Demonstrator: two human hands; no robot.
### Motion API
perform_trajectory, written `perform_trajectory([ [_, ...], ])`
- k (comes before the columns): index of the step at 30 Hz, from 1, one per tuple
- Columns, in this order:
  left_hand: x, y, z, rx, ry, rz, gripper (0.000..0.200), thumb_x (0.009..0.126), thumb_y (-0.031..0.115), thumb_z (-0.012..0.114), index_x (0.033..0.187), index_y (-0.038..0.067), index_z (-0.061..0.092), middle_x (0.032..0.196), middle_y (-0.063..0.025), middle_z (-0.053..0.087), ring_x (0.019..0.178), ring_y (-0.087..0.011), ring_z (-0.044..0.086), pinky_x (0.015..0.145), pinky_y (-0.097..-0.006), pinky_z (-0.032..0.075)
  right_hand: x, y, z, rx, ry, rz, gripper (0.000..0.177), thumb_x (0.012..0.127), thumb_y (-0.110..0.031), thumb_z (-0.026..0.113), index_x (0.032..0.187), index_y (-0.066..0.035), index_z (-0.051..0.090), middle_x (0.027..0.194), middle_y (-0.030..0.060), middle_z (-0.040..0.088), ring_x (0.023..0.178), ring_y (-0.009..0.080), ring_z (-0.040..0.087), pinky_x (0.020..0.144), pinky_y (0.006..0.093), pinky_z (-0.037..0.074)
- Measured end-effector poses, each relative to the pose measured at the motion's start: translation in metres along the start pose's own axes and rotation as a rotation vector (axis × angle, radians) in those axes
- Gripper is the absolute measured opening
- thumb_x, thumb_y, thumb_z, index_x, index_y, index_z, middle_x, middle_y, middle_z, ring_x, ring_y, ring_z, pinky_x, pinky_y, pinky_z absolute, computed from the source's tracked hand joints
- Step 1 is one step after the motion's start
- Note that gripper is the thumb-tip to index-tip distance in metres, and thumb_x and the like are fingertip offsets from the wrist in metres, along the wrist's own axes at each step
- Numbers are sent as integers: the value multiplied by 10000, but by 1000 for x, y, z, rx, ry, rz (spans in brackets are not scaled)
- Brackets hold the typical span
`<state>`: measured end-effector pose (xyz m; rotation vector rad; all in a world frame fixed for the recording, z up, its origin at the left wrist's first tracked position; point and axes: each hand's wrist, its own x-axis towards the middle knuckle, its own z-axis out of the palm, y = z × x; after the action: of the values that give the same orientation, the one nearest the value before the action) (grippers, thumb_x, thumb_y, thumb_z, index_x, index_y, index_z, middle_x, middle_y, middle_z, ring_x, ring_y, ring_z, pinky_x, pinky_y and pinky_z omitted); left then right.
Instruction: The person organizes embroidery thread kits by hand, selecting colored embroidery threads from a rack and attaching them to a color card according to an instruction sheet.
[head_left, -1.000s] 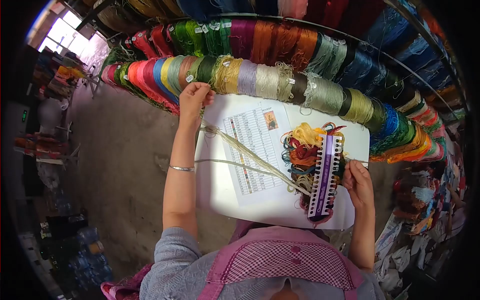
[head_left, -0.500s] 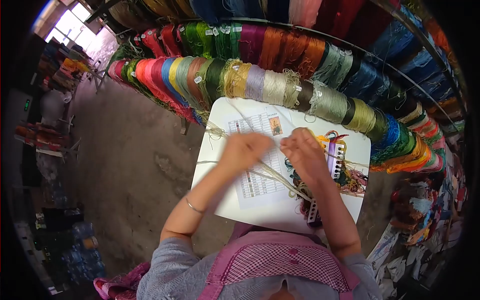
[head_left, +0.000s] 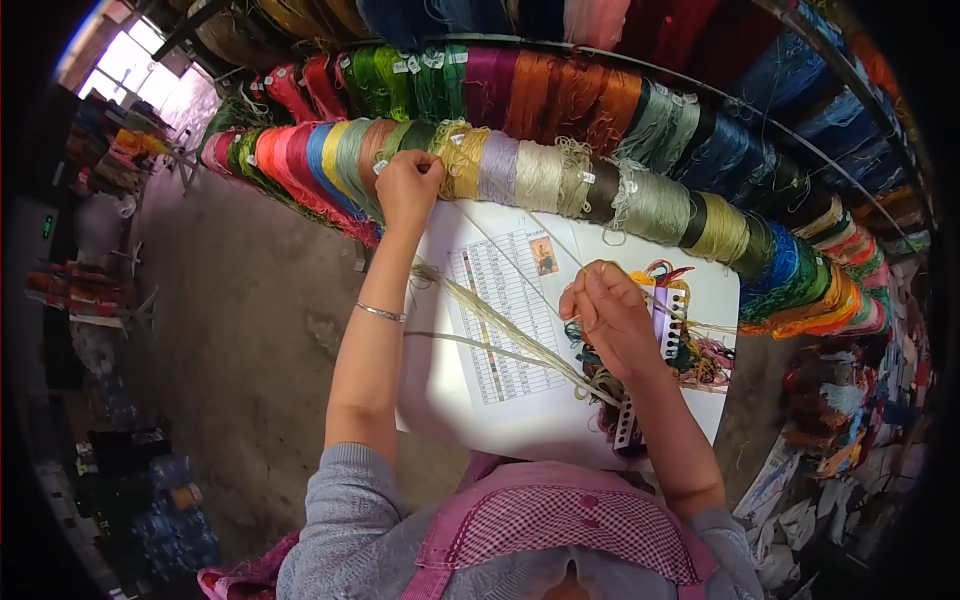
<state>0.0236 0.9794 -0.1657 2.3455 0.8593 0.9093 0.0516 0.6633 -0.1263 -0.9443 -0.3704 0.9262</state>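
Note:
My left hand is raised to the front row of thread skeins, its fingers pinched beside a yellow skein. Thin pale thread stretches from there across the table to my right hand, whose fingers are closed on it above the table's right side. Beneath lies a printed chart with rows and a small picture. A bundle of pale thread crosses the chart towards a holed thread holder. Beyond my right hand is another holed holder with coloured threads.
A small white table stands before me. Racks of coloured skeins curve around its far side. More skeins hang at the right, and bundles sit on a rack at the left.
My left hand has moved up and left, from near my right hand to the skein row, with the thread now drawn out between them. My right hand has stayed nearly in place.

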Motion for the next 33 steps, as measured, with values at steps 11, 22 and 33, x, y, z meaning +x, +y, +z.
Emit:
perform_trajectory([
  [11, 5, 2, 2, -39, 13, 170, 103, 831, 185, 681, 887, 107, 716, 863, -71, 662, 754, -285, 647, 663, -378, 497, -4, 6, 6, -46, 17, 73, 220, 1031, -212, 454, 946, -27, 538, 651, 7, 464, 743, 127, 530, 741, 255, 411],
  [22, -7, -19, -2, -320, -82, -182, 177, 892, 196, 632, 844, 39, 696, 730, -68, 692, 666, -172, 675, 625, -303, 498, -8, 10, 11, -53, 3, 94, 215, 1027, -208, 460, 969, -20, 547, 658, 4, 463, 769, 129, 534, 739, 245, 405],
  [33, -166, 110, -66, -518, -442, 140, 160, 923, 176, 626, 945, 23, 670, 740, -78, 677, 649, -141, 629, 601, -319, 505, -11, 20, 18, -225, -2, 137, 251, 999, -206, 514, 1084, 2, 626, 827, -33, 531, 727, 49, 434, 693, 206, 368],
])
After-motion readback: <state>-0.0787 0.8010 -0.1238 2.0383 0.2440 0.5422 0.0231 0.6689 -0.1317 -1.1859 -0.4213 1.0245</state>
